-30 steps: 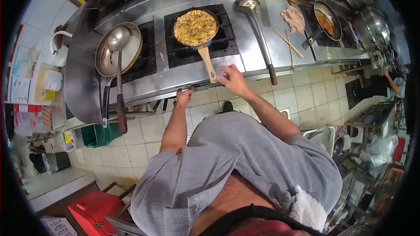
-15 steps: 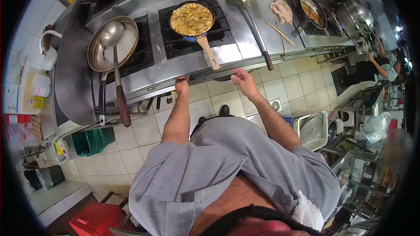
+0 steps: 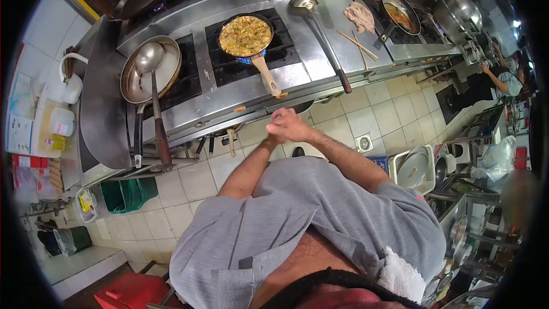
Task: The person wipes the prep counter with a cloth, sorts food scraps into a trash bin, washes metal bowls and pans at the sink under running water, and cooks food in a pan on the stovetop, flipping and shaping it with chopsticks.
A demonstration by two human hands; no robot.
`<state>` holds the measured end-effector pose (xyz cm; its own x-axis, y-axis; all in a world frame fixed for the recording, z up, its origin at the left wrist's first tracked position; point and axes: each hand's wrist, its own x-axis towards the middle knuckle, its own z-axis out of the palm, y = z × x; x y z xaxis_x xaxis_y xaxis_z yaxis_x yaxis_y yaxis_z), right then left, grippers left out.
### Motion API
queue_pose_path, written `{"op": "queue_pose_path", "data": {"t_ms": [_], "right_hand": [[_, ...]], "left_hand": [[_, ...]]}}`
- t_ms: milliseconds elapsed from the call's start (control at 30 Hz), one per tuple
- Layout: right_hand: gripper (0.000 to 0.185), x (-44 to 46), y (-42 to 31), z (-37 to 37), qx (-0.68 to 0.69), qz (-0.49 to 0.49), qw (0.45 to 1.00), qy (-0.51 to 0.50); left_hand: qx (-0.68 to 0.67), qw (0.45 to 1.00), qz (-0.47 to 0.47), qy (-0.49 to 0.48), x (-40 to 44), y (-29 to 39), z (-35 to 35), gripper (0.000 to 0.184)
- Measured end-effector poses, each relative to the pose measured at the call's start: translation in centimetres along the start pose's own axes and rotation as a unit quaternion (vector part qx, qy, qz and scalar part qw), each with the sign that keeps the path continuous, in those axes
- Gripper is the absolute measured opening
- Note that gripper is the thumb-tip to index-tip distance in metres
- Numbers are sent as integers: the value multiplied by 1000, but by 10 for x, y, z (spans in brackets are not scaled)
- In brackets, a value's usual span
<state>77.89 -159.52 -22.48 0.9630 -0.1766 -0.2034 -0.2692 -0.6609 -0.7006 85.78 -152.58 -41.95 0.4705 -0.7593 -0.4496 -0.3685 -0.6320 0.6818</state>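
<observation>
In front of the stove edge my hands are pressed together. My right hand (image 3: 293,126) lies over the other with its fingers curled round it. My left hand (image 3: 275,137) is mostly covered, so its fingers are hidden. Just beyond them, a small frying pan with a wooden handle (image 3: 264,74) sits on a burner with a blue flame. A browned omelette (image 3: 246,35) fills this pan. Neither hand touches the pan.
A large pan (image 3: 127,83) with a ladle (image 3: 151,57) resting in it stands left. Right of the burner lie another ladle (image 3: 327,40), chopsticks (image 3: 357,44), a crumpled cloth (image 3: 359,17) and a pan with sauce (image 3: 400,17). A person (image 3: 503,80) works farther right.
My left hand has left the stove's front edge and come back towards my body. My right hand has moved left and down to meet it. The view has shifted slightly.
</observation>
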Motion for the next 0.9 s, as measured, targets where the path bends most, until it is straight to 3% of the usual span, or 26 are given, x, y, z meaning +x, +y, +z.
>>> {"op": "queue_pose_path", "data": {"t_ms": [133,467,533,633,900], "right_hand": [[65,-10,-14,16,-78,63,991,-85],[64,-61,4,58,66,141,984,-83],[63,-76,11,59,62,170,982,-46],[65,-95,26,60,-61,209,976,20],[67,-158,42,52,72,202,976,20]], "left_hand": [[66,996,25,-63,-18,12,10,46],[168,967,99,-164,-29,13,39,45],[187,960,109,-179,-31,17,45,44],[212,949,122,-198,-35,25,57,44],[263,925,152,-230,-62,64,104,43]]}}
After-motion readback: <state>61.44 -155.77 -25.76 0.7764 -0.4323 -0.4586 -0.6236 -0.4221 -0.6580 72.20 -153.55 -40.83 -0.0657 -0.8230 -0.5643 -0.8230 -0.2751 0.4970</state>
